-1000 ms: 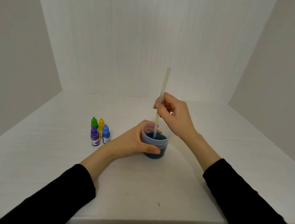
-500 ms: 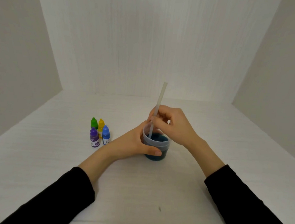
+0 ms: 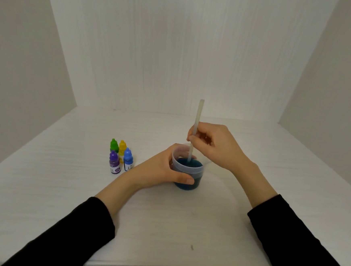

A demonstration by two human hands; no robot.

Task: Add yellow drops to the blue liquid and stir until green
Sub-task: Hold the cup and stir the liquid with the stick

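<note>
A clear plastic cup (image 3: 196,172) stands mid-table, holding dark teal-blue liquid (image 3: 191,162). My left hand (image 3: 159,169) wraps around the cup's left side, thumb across its front. My right hand (image 3: 213,144), just behind and right of the cup, pinches a pale translucent stirring stick (image 3: 197,122). The stick stands nearly upright with its lower end dipped in the liquid. The yellow dropper bottle (image 3: 122,147) stands capped in a cluster left of the cup.
Green (image 3: 113,144), purple (image 3: 114,162) and blue (image 3: 128,159) dropper bottles stand with the yellow one on the white table (image 3: 61,186). White walls close in the back and both sides. The table's front edge runs along the bottom.
My right hand has come down with the stick, so its lower end went deeper into the liquid. My left hand stayed on the cup.
</note>
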